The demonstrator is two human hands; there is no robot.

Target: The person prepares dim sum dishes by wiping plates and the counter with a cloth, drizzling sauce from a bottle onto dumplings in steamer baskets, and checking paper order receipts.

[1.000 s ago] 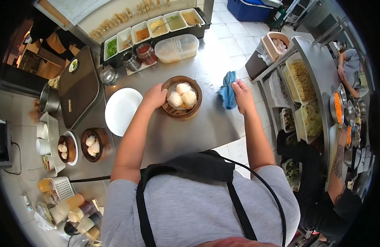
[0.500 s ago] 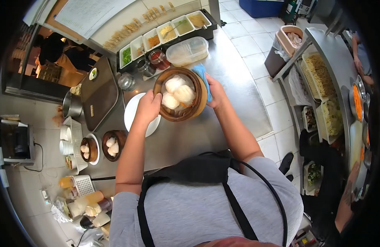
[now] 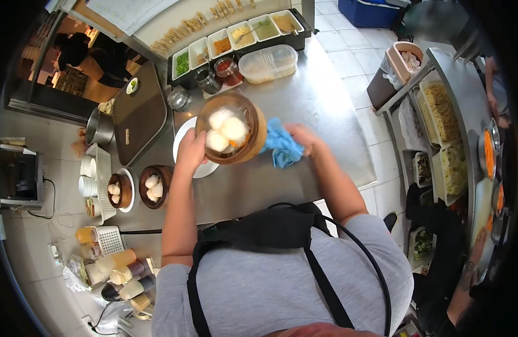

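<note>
Head view: I have the left fingers (image 3: 199, 147) closed on the near-left rim of a bamboo basket (image 3: 258, 126), the thumb resting along the edge. The right fingers (image 3: 298, 133) are narrow, gathered round a crumpled blue cloth (image 3: 284, 150); they are blurred, so I cannot tell how each one lies. The cloth sits beside the basket's right wall, and I cannot tell whether it touches it.

Just right of my left fingers, white dumplings (image 3: 228, 128) sit inside the basket, which looks tilted and lifted off the bench (image 3: 332, 106). Behind and below those same fingers, a white plate (image 3: 205, 170) shows partly under the basket. Farther left and nearer my body are a larger basket (image 3: 168, 194) and a smaller basket (image 3: 126, 192), both with dumplings. Beyond the fingers stand a glass jar (image 3: 179, 99) and a lidded clear container (image 3: 267, 64).

I judge the step in hand to be supporting the raised basket. Any move from here calls for a firm left hold and little added tilt, since the dumplings could slide; the cloth side appears to give the basket little support.
</note>
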